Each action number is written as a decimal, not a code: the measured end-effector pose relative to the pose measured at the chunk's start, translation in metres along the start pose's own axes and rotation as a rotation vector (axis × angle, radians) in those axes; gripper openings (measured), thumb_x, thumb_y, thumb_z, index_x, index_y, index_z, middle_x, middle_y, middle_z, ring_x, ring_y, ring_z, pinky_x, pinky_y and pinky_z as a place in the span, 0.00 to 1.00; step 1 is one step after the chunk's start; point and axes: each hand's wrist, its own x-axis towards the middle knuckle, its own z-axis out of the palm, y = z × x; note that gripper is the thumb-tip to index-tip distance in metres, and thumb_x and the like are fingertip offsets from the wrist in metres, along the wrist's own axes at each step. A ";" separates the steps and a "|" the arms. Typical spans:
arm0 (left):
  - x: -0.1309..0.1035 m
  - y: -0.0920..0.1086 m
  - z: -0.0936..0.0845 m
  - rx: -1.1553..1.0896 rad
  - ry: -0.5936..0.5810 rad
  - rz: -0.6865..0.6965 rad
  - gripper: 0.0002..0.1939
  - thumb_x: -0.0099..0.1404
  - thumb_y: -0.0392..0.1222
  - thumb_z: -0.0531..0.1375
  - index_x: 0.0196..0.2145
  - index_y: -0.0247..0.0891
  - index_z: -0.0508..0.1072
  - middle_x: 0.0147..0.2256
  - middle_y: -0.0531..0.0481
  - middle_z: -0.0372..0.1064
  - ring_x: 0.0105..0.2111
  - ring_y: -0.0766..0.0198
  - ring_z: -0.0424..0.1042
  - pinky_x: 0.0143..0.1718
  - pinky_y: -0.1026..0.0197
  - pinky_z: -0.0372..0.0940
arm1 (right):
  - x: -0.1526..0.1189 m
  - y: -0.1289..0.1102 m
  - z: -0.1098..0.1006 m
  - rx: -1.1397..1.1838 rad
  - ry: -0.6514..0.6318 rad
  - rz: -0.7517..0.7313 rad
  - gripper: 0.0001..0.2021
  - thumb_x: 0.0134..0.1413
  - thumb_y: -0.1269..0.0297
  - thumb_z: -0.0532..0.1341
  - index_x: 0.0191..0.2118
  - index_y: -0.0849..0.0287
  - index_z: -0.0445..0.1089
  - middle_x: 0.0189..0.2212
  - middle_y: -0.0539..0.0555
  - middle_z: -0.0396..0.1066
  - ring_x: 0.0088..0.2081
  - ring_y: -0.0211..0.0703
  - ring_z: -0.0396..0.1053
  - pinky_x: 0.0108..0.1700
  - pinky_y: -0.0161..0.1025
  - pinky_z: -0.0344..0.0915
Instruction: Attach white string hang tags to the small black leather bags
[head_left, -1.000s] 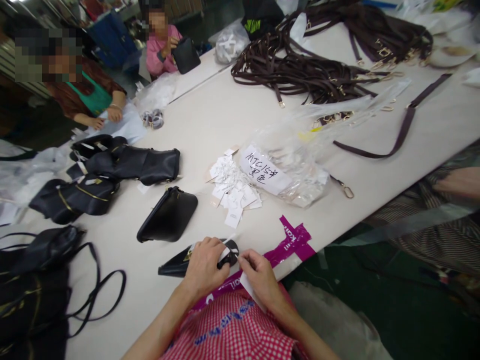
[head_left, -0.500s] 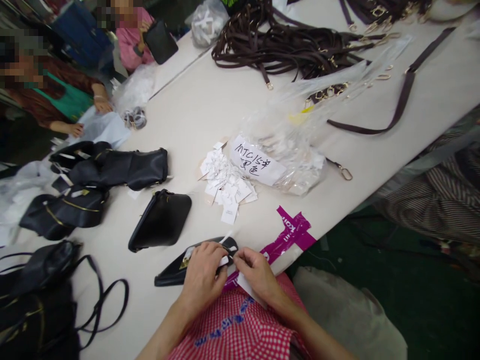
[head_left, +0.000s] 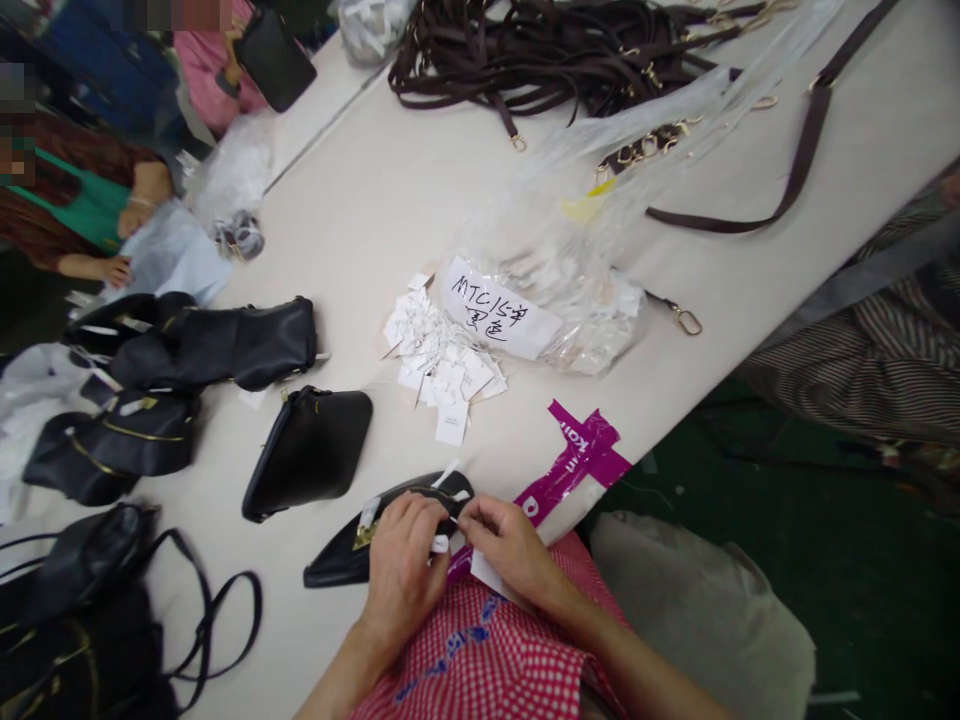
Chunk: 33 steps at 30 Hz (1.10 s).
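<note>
A small black zippered bag (head_left: 337, 553) lies at the table's front edge, with white pieces and a gold-coloured patch on its upper side. My left hand (head_left: 407, 550) is closed over its right half, fingers curled near the zipper. Beside the left thumb shows a small white piece (head_left: 439, 544); what the fingertips pinch is partly hidden. Just right of it, my right hand (head_left: 506, 540) is closed in a pinch by the bag's end. A white tag (head_left: 487, 572) sticks out under that palm, and a thin white bit shows at its fingertips.
Behind the bag lie a heap of white tags (head_left: 452, 375) and a clear plastic bag (head_left: 592, 330) with a handwritten label. Purple tape (head_left: 574, 465) crosses the table edge. More black bags (head_left: 311, 450) lie left, brown straps (head_left: 525, 60) at the back. Two people work at far left.
The view has shifted slightly, so the table things sit a little further left and higher. Both hands stay at the bag in nearly the same pose, still close together.
</note>
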 end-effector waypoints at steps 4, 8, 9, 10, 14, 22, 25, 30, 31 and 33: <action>0.000 -0.003 0.001 -0.043 0.011 0.063 0.19 0.58 0.23 0.53 0.44 0.40 0.66 0.42 0.45 0.70 0.46 0.54 0.66 0.55 0.45 0.61 | 0.003 0.000 0.001 0.014 0.005 0.008 0.08 0.54 0.64 0.58 0.28 0.59 0.71 0.23 0.47 0.69 0.28 0.40 0.66 0.34 0.36 0.61; -0.001 -0.005 0.004 -0.034 0.118 0.105 0.19 0.58 0.21 0.52 0.43 0.39 0.67 0.42 0.45 0.69 0.46 0.54 0.67 0.53 0.46 0.64 | 0.005 -0.002 0.002 0.014 0.010 0.011 0.07 0.53 0.64 0.60 0.29 0.59 0.74 0.26 0.49 0.72 0.31 0.42 0.68 0.36 0.37 0.62; -0.002 -0.006 0.004 -0.028 0.140 0.113 0.19 0.58 0.21 0.52 0.42 0.39 0.68 0.42 0.45 0.68 0.46 0.54 0.67 0.53 0.46 0.64 | 0.005 -0.003 0.003 0.013 0.011 0.011 0.07 0.53 0.64 0.60 0.29 0.59 0.74 0.27 0.49 0.73 0.31 0.42 0.68 0.37 0.37 0.62; -0.002 -0.006 0.005 -0.024 0.152 0.119 0.18 0.58 0.21 0.52 0.42 0.38 0.68 0.41 0.45 0.68 0.46 0.55 0.67 0.54 0.46 0.64 | 0.005 -0.003 0.003 0.012 0.015 0.011 0.08 0.53 0.63 0.60 0.29 0.59 0.75 0.27 0.50 0.73 0.32 0.42 0.69 0.37 0.37 0.62; -0.002 -0.007 0.007 -0.026 0.178 0.129 0.18 0.58 0.20 0.52 0.41 0.38 0.68 0.41 0.45 0.68 0.46 0.56 0.68 0.55 0.46 0.64 | 0.005 -0.004 0.004 0.013 0.054 0.008 0.07 0.52 0.63 0.61 0.28 0.58 0.75 0.28 0.50 0.72 0.34 0.43 0.69 0.39 0.38 0.61; -0.009 -0.010 0.012 -0.005 0.213 0.095 0.17 0.60 0.21 0.52 0.41 0.37 0.69 0.43 0.44 0.65 0.49 0.54 0.66 0.53 0.48 0.67 | 0.005 -0.003 0.012 0.197 0.023 0.095 0.05 0.49 0.62 0.63 0.30 0.58 0.73 0.26 0.49 0.73 0.30 0.42 0.69 0.34 0.38 0.63; -0.011 -0.010 0.013 -0.016 0.212 0.107 0.16 0.61 0.22 0.53 0.42 0.37 0.69 0.43 0.44 0.65 0.48 0.54 0.66 0.55 0.46 0.65 | 0.005 -0.002 0.014 0.296 0.019 0.140 0.07 0.45 0.62 0.65 0.30 0.57 0.70 0.25 0.47 0.72 0.28 0.41 0.69 0.31 0.36 0.62; -0.010 -0.010 0.013 -0.031 0.229 0.102 0.13 0.63 0.23 0.54 0.41 0.37 0.68 0.42 0.44 0.65 0.47 0.55 0.67 0.54 0.46 0.65 | 0.005 0.001 0.011 0.380 0.042 0.187 0.07 0.43 0.63 0.67 0.28 0.58 0.68 0.22 0.45 0.71 0.25 0.37 0.66 0.29 0.34 0.59; -0.009 -0.009 0.012 -0.029 0.234 0.102 0.13 0.63 0.23 0.54 0.41 0.37 0.68 0.41 0.45 0.65 0.47 0.55 0.67 0.53 0.47 0.66 | 0.005 0.002 0.010 0.392 0.044 0.195 0.07 0.43 0.63 0.67 0.28 0.58 0.69 0.22 0.45 0.71 0.25 0.37 0.66 0.29 0.34 0.59; -0.008 -0.009 0.012 -0.022 0.238 0.103 0.12 0.63 0.23 0.55 0.41 0.37 0.68 0.41 0.45 0.65 0.45 0.55 0.67 0.51 0.48 0.67 | 0.005 0.003 0.010 0.413 0.046 0.209 0.08 0.42 0.64 0.68 0.28 0.59 0.69 0.21 0.45 0.71 0.24 0.36 0.65 0.28 0.33 0.57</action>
